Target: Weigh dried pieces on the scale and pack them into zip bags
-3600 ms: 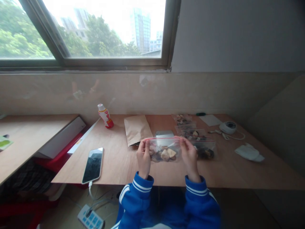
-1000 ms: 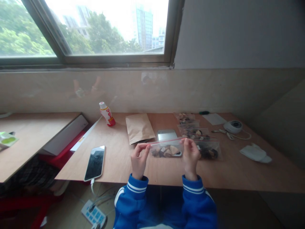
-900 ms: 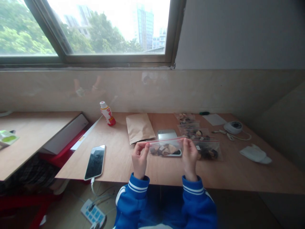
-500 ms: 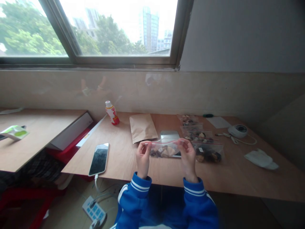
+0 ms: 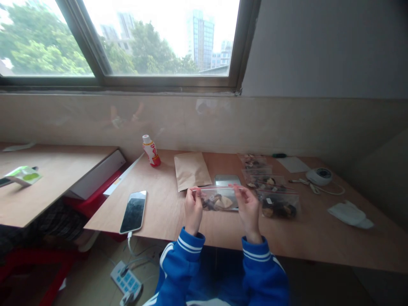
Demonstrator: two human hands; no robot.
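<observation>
Between my two hands a clear zip bag (image 5: 219, 201) with a red seal line is stretched above the table. Dark and pale dried-looking pieces lie inside it. My left hand (image 5: 194, 209) pinches the top left corner, thumb against fingers. Toward the other end of the seal, my right hand (image 5: 247, 206) grips the top edge. Behind the bag lies a silver-grey flat device (image 5: 228, 180), partly covered by it. A brown paper pouch (image 5: 191, 170) rests just beyond my left hand. More filled zip bags (image 5: 280, 205) lie in a row to the right of my right hand.
A phone (image 5: 134, 211) on a charging cable lies at the left edge, with a drink bottle (image 5: 151, 150) behind it. To the right are a white dome camera (image 5: 319, 175) with its cable, white crumpled cloth or tissue (image 5: 350, 213) and a paper sheet (image 5: 292, 164).
My right hand has shifted slightly left along the seal, bringing my hands a little closer. The bag's contents show more plainly, and the pale piece sits differently.
</observation>
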